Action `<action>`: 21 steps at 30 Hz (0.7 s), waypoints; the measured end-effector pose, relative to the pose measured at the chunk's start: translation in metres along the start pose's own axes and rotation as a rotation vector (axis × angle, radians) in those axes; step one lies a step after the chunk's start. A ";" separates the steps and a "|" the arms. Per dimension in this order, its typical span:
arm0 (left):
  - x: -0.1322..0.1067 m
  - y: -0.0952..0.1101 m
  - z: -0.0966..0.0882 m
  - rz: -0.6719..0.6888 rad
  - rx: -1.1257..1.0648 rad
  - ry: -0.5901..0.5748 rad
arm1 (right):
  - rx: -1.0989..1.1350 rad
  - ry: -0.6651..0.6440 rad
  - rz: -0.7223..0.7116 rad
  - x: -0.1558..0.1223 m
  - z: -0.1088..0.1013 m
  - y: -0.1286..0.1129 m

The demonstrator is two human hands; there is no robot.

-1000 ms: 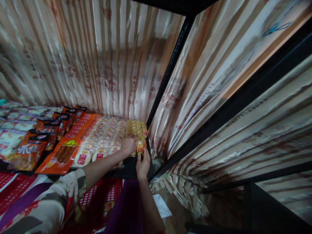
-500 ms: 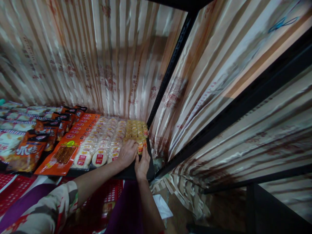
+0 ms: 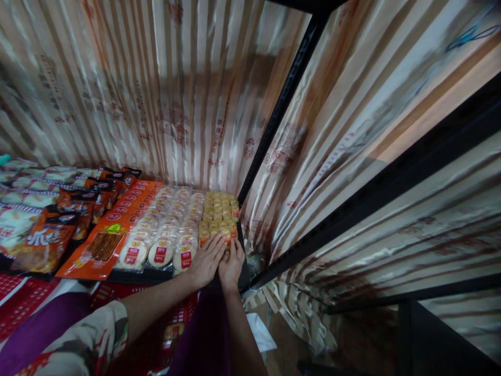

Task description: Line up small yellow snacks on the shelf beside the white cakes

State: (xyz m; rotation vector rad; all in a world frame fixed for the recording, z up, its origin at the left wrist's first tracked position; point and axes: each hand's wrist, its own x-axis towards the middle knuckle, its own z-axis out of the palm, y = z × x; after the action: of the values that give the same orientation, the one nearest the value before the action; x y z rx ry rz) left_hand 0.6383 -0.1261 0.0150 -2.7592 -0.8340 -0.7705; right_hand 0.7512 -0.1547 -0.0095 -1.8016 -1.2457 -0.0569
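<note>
Small yellow packs with red labels [image 3: 217, 209] stand in tight rows at the right end of a black shelf [image 3: 156, 274]. My left hand [image 3: 207, 261] lies stretched against the front of these packs, fingers extended and touching them. Close beside it, my right hand [image 3: 231, 263] touches the front right packs, with thumb and fingers apart. The fingers cover part of the front row. Just left of the yellow packs are columns of round white crackers in clear wrap [image 3: 160, 253], bearing red labels.
Further left lie an orange snack packet [image 3: 104, 245] and several orange and white snack bags [image 3: 45, 243]. A black metal post [image 3: 279, 99] rises at the shelf's right corner. Striped curtains [image 3: 195, 104] hang behind. Red baskets [image 3: 156, 318] sit below, and white paper [image 3: 260, 331] lies lower right.
My left hand has drawn back slightly and flattened, uncovering more of the front yellow packs and a cracker label. My right hand has shifted slightly right. The view has moved a little.
</note>
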 end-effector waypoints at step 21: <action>0.000 0.008 0.006 -0.053 0.034 -0.135 | 0.020 -0.137 0.118 0.029 0.020 0.009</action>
State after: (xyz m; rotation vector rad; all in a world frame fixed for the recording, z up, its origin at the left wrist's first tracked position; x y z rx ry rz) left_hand 0.6455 -0.1313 0.0102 -2.7944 -0.9399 -0.5775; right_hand 0.7641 -0.1208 -0.0127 -1.8834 -1.2276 0.1474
